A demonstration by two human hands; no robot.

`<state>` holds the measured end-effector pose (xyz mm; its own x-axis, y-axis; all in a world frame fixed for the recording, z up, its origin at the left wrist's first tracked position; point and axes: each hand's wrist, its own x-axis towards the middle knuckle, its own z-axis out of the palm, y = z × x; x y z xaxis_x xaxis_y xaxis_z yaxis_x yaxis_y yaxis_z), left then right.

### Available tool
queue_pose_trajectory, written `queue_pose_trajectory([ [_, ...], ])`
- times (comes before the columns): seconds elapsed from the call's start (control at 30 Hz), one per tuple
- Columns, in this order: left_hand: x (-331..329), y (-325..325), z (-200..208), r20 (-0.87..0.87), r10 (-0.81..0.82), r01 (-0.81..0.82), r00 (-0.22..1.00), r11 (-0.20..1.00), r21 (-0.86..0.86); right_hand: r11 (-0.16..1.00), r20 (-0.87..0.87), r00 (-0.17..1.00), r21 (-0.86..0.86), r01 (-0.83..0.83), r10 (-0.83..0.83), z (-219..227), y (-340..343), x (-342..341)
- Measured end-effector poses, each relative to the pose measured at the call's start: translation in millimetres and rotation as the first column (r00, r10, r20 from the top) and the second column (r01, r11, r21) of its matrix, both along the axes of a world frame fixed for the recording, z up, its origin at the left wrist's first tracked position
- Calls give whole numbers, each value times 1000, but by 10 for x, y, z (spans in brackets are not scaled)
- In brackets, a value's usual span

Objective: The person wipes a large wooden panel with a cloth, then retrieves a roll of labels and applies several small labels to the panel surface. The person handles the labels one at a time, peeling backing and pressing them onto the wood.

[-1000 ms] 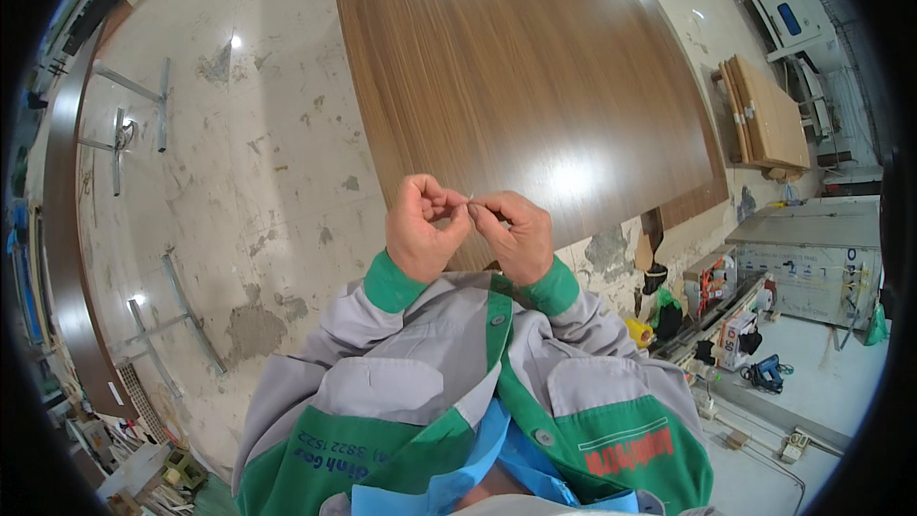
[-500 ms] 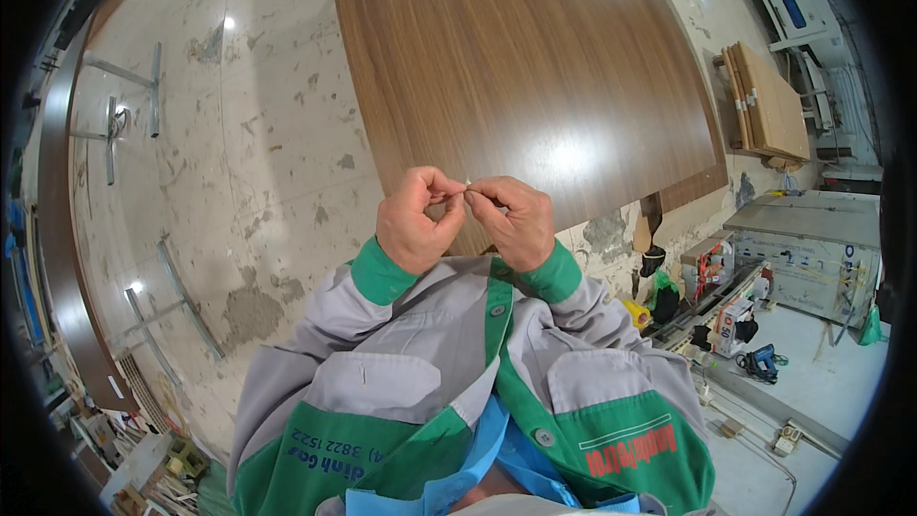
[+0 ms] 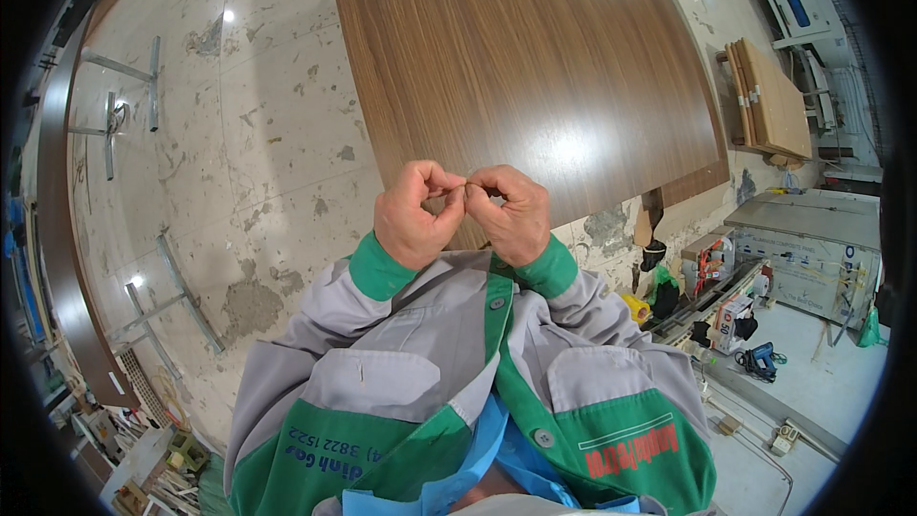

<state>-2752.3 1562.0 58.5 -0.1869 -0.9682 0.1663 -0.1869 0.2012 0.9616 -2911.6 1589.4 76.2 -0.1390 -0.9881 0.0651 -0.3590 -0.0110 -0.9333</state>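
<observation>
My left hand (image 3: 415, 213) and my right hand (image 3: 512, 214) meet fingertip to fingertip over the near edge of a brown wood-grain panel (image 3: 506, 67). Thumb and forefinger are pinched together on each hand. Whatever sits between the tips is too small to make out. Grey sleeves with green cuffs cover both wrists.
Worn, patchy floor (image 3: 287, 124) lies to the left, with metal leg frames (image 3: 181, 296) and another long brown panel (image 3: 72, 258) beyond. At right are stacked boards (image 3: 769, 100), a workbench (image 3: 812, 382) and a blue power tool (image 3: 761, 360).
Both hands have shifted very slightly, their fingertips still meeting. A small pale tip that showed above the fingers is now hidden.
</observation>
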Motion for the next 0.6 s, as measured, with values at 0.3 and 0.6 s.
queue_pose_trajectory([
  [0.3,13,-28,4,-337,-18,109,941,961,254,993,215,977,118,-26,0,11,46,-19],
  [0.6,69,-1,91,75,-50,51,996,999,-16,971,297,954,213,-110,43,65,51,-82],
])
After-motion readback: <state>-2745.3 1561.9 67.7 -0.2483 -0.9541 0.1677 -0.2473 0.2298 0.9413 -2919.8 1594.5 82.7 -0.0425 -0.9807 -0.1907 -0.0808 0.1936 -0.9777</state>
